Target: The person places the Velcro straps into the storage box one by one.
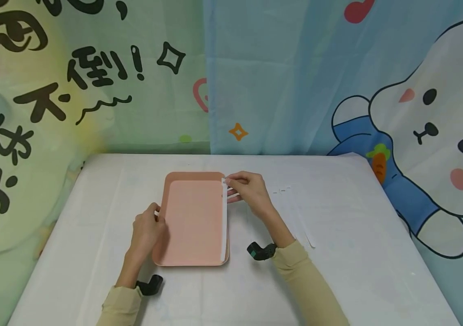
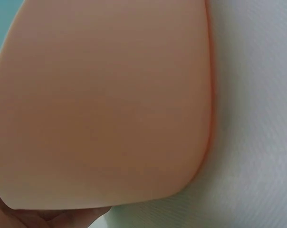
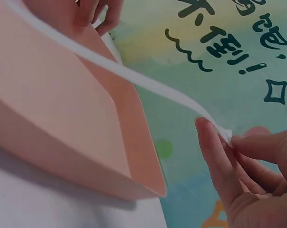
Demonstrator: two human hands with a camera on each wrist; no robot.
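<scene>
The left hand [image 1: 147, 232] has fingers gripping the pink tray [image 1: 190, 222] at nine o'clock; the right hand [image 1: 252, 192] pinches, near one o'clock, the white strip [image 1: 224, 224] running along its three o'clock side.

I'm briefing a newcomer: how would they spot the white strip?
Find the white table, then the pink tray there. The strip runs along the tray's right side. Unlike the tray, it is narrow and white, its far end pinched in the right grip.
</scene>
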